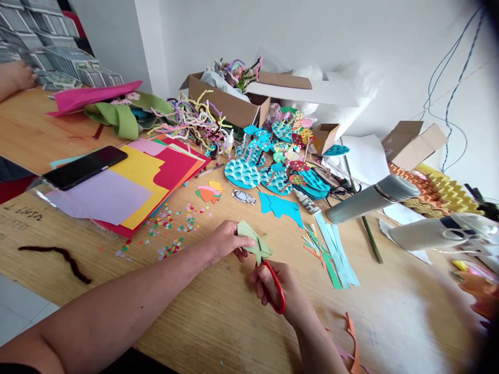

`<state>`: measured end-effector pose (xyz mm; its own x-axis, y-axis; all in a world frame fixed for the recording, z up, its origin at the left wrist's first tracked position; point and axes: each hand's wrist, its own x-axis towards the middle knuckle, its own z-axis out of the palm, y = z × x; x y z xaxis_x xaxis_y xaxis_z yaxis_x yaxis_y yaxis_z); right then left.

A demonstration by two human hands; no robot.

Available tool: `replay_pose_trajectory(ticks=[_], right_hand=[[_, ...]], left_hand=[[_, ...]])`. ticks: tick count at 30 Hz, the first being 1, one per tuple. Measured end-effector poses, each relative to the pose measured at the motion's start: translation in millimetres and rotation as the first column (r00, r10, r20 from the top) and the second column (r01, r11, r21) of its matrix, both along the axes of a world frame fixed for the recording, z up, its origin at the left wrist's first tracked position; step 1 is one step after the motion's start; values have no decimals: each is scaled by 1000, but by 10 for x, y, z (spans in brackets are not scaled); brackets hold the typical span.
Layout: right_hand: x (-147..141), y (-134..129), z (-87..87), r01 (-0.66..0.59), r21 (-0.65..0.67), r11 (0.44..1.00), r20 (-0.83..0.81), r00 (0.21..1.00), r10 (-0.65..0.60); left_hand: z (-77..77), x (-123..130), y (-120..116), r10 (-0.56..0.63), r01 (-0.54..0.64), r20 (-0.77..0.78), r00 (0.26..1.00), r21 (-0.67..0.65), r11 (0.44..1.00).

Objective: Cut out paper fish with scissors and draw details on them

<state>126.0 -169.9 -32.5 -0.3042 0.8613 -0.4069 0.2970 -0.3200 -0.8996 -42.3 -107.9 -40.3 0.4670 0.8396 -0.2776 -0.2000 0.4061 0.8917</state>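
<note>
My left hand [228, 241] pinches a small piece of light green paper [246, 231] between thumb and fingers, over the middle of the table. Red-handled scissors [277, 293] are gripped in my right hand [286, 288], and their blades meet the lower right part of the green paper. A drawn line seems to run on the paper. Beyond my hands lie a blue paper offcut [281, 206], a small grey-and-white cutout figure [244, 196] and orange, pink and yellow fish-shaped cutouts [209, 193].
Coloured paper sheets [142, 179] under a black phone [86, 167] lie left, near scattered confetti [171, 223]. Blue wavy discs [241, 173], pipe cleaners [195, 117] and a cardboard box [222, 106] stand behind. Right are paper strips [337, 252] and two bottles [370, 198]. Another person's hand [19, 75] shows far left.
</note>
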Motion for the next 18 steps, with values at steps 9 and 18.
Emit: replay_pose_trajectory(ticks=[9, 18], right_hand=[[1, -3, -15, 13, -1, 1000, -6, 1000, -13], [15, -7, -60, 23, -12, 1000, 3, 1000, -22]], left_hand=[[5, 1, -5, 4, -4, -6, 1000, -11, 1000], [5, 12, -4, 29, -30, -10, 1000, -30, 999]])
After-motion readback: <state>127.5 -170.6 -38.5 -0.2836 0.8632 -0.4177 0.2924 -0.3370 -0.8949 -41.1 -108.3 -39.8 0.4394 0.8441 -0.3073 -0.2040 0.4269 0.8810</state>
